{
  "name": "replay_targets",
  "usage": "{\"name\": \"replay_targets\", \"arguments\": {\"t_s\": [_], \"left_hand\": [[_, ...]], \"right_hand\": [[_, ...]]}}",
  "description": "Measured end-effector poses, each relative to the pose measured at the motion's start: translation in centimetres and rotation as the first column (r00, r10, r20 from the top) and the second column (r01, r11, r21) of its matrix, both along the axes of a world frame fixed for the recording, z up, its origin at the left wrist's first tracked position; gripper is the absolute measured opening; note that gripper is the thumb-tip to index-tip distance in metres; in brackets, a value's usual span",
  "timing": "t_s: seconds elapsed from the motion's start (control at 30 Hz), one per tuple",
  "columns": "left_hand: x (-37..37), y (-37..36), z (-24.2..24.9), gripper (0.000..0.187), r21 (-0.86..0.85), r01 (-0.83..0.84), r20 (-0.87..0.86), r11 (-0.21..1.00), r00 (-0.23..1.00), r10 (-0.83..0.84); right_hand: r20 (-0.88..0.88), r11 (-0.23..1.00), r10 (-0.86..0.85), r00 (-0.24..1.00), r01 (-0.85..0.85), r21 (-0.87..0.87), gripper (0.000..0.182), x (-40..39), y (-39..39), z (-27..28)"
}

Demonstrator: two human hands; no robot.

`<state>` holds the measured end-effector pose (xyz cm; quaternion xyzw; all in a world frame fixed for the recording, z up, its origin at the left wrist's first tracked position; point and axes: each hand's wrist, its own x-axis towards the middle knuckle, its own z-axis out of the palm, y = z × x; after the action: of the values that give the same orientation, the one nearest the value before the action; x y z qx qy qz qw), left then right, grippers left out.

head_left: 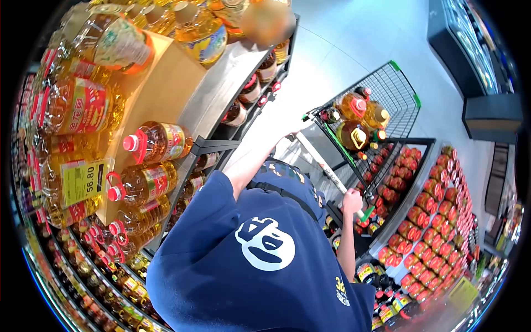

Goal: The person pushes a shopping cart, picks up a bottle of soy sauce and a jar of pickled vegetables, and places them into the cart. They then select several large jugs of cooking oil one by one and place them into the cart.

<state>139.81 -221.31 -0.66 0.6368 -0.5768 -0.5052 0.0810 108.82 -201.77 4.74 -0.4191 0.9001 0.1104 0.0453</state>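
Note:
My right hand (352, 201) is wrapped round the pale handle bar (322, 164) of a shopping cart, close to its green end. At the bar's other end my left hand (293, 128) closes on it, partly washed out by bright light. The wire basket of the shopping cart (406, 88) has green corners and stretches away ahead of me. In it stand several bottles: an oil bottle with a red cap (353, 106), another with a tan cap (378, 115) and a dark one with a yellow handle (354, 136). Smaller bottles lie around them.
On my left, a display shelf (199, 105) carries large oil bottles (77, 105) and a green price tag (84, 182) reading 56.80. Rows of red-labelled jars (426, 243) rise on the right, near the cart. Pale tiled floor (343, 33) and a dark cabinet (489, 119) lie beyond.

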Motion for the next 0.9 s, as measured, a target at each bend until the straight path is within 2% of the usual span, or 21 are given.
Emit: {"name": "replay_targets", "arguments": {"t_s": [0.2, 0.3, 0.33, 0.4, 0.43, 0.6, 0.9], "left_hand": [[1.7, -1.2, 1.1, 0.047, 0.011, 0.070, -0.004, 0.997, 0.998, -0.070], [2.5, -2.2, 2.1, 0.049, 0.000, 0.133, 0.017, 0.991, 0.991, -0.133], [2.7, -2.1, 2.1, 0.050, 0.002, 0.147, 0.011, 0.989, 0.989, -0.147], [2.8, -2.3, 1.9, 0.051, 0.008, 0.140, -0.018, 0.990, 0.990, -0.140], [2.9, -1.9, 1.7, 0.053, 0.032, 0.059, -0.070, 0.998, 0.996, -0.057], [3.9, -1.3, 1.2, 0.060, 0.091, -0.010, -0.157, 0.996, 0.987, 0.024], [6.3, -1.2, 1.7, 0.061, 0.130, -0.025, -0.207, 0.991, 0.977, 0.051]], "right_hand": [[-0.048, 0.999, 0.022, 0.999, -0.024, -0.038, 0.040, 0.7, -0.3, -0.5], [-0.032, 0.997, 0.028, 0.999, -0.030, -0.074, 0.037, 0.8, 0.0, -0.4], [-0.011, 0.999, 0.007, 1.000, -0.008, -0.038, 0.037, 0.7, -0.1, -0.4], [-0.007, 0.999, -0.007, 1.000, 0.007, 0.039, 0.037, 0.5, -0.2, -0.3], [0.009, 0.997, -0.017, 1.000, 0.017, 0.081, 0.038, 0.5, -0.2, -0.2], [0.015, 0.995, -0.040, 0.999, 0.039, 0.090, 0.038, 1.2, -0.1, -0.4], [0.028, 0.992, -0.050, 0.998, 0.046, 0.114, 0.037, 3.1, -0.7, 0.0]]}}
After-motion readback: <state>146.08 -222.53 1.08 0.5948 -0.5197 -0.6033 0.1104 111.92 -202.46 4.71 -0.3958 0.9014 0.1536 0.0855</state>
